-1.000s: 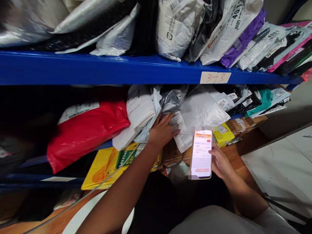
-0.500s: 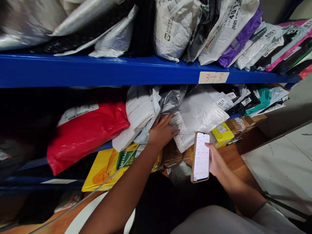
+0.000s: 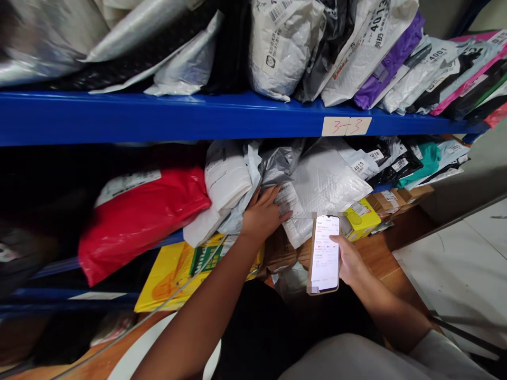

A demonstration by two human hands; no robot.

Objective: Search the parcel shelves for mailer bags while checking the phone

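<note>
My left hand (image 3: 263,214) lies on the middle shelf's parcels, its fingers spread against a grey plastic parcel (image 3: 279,163) and the edge of a white label (image 3: 290,199). Beside it on the right is a large silvery-white padded mailer (image 3: 327,182). My right hand (image 3: 348,258) holds a phone (image 3: 325,256) upright, its lit screen facing me and the thumb resting on the screen. White parcels (image 3: 227,174) lean left of my left hand, next to a red parcel (image 3: 146,216).
A blue shelf beam (image 3: 158,119) with a "3-3" label (image 3: 346,126) runs above my hands, bearing more parcels. Lower down are a yellow package (image 3: 170,274), a yellow box (image 3: 362,219), brown cartons (image 3: 386,203) and a thin cable. A white round seat (image 3: 158,338) stands at lower left.
The phone in my right hand has shifted slightly left, and my thumb sits a little lower on its screen. My left hand has stayed in place.
</note>
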